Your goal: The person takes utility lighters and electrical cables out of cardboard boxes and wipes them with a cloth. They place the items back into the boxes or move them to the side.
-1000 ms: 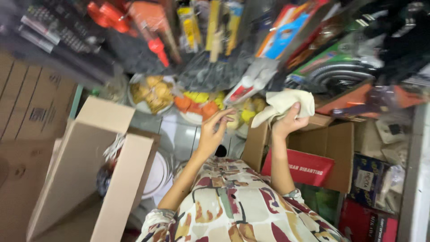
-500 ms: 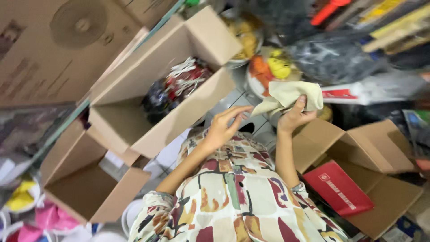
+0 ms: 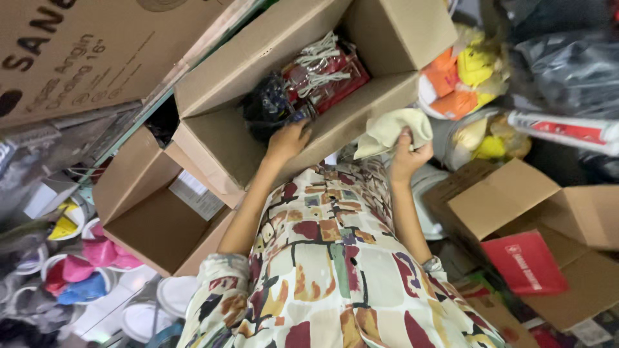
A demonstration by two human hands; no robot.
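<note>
Since the earlier frame your left hand (image 3: 288,140) has dropped into the open cardboard box (image 3: 213,138), fingers resting on a dark bag-wrapped bundle (image 3: 267,106) whose contents stay unclear. Your right hand (image 3: 407,154), apart, grips a cream cloth (image 3: 393,129).

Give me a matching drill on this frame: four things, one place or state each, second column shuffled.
1. cream cloth
2. open cardboard box
3. red carton
4. pink bowls

a. stacked at far image-left
b. gripped in the right hand
c. left hand reaching into it
d. lying in a box at lower image-right

Pairs: 1-b, 2-c, 3-d, 4-a
</note>
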